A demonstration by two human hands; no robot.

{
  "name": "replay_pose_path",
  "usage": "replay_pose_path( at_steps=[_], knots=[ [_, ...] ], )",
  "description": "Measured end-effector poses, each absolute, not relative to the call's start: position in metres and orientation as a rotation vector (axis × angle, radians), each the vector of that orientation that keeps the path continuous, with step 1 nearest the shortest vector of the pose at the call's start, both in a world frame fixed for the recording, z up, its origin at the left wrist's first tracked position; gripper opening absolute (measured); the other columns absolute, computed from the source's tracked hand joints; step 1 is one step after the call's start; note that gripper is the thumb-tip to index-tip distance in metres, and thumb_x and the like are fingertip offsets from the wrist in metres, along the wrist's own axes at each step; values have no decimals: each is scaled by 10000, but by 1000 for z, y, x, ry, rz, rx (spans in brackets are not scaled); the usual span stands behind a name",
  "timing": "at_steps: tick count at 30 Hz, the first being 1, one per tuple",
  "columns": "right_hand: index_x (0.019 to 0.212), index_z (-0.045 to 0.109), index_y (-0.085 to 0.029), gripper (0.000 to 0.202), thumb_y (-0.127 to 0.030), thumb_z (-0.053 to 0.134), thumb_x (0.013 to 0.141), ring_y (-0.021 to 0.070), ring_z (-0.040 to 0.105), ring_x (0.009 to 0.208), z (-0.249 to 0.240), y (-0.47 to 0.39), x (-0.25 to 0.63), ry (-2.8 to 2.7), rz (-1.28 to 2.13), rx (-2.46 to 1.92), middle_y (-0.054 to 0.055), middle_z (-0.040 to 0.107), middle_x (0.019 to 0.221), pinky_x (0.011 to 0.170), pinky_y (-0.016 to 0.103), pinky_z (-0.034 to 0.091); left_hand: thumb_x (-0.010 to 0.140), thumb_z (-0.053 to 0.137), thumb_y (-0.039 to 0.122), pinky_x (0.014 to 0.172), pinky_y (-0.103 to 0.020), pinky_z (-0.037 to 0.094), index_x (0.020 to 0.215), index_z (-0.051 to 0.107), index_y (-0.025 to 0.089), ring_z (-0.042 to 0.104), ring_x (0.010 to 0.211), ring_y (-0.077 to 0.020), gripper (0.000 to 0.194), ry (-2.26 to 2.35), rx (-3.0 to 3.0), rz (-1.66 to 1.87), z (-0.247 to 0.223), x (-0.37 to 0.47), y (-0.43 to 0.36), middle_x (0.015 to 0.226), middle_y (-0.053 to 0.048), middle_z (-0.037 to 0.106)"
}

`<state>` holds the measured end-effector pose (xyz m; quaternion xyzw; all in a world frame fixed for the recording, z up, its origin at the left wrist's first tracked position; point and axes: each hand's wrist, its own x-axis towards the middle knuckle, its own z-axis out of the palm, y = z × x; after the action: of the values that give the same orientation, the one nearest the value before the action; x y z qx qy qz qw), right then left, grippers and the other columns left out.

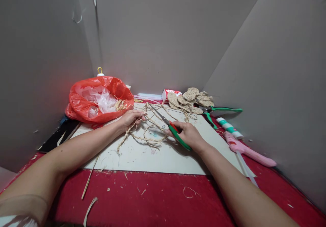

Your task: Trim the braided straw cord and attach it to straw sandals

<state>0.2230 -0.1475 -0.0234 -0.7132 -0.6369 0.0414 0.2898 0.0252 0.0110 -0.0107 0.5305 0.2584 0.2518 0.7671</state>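
Note:
My left hand (132,119) pinches a braided straw cord (150,140) near the middle of the white board (114,162). Loops of the cord spread over the board between my hands, and one end hangs toward me. In my right hand (187,133) are scissors (175,132) with green and orange handles. Their blades point up and left, close to the cord beyond my left fingertips. Whether the blades touch a strand I cannot tell.
A red plastic bag (81,113) with straw stands at the back left. Coiled straw pieces (191,94) lie at the back right, by green-handled pliers (226,109). A pink glue gun (251,152) rests on the right. Straw scraps dot the red cloth (152,200).

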Motion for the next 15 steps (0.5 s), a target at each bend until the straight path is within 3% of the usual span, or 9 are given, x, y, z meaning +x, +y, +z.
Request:
replay_pose_path(
  at_steps=[8, 15],
  knots=[
    [670, 554, -194, 347, -533, 563, 746, 138, 477, 577, -18, -147, 217, -1509, 142, -1723, -29, 493, 585, 553, 236, 376, 724, 592, 75, 350, -157, 263, 809, 604, 79, 389, 334, -41, 86, 573, 1197, 580, -13, 27, 9, 541, -16, 592],
    [655, 551, -220, 371, -576, 530, 754, 142, 479, 551, -14, -146, 195, -1517, -46, -1846, -19, 518, 573, 553, 245, 367, 756, 590, 138, 370, -172, 230, 860, 666, 95, 322, 328, -45, 135, 608, 1468, 622, -13, 28, -6, 387, 67, 437]
  ],
)
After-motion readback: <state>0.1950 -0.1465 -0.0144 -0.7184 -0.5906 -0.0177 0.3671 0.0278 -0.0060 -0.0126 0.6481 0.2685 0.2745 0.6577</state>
